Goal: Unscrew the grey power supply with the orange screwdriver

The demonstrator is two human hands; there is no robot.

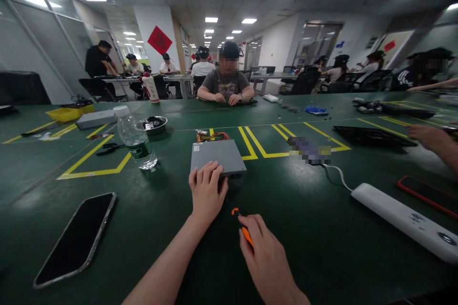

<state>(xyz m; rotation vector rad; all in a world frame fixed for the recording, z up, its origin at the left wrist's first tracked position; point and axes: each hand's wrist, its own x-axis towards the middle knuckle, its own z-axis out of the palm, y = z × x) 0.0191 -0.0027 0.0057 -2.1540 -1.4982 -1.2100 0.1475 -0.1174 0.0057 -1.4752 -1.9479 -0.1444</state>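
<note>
Steadying a flat grey metal box [218, 152] on the dark green tabletop [143, 233], the left hand [208, 188] lies palm down over its near edge, fingers slightly spread across the top. The box sits straight ahead of the person, and a bundle of multicoloured cables [216, 137] shows at its far side. Below it, the right hand [265, 252] is curled around a slim orange-and-black tool [247, 237] (perhaps a screwdriver, though its working end is hard to make out), near the box but not touching it. The grey shell looks whole: no panel is lifted, and no loose screws can be made out beside it. From that, the work on the box seems barely begun, with nearly all of it left; the underside is hidden.
</note>
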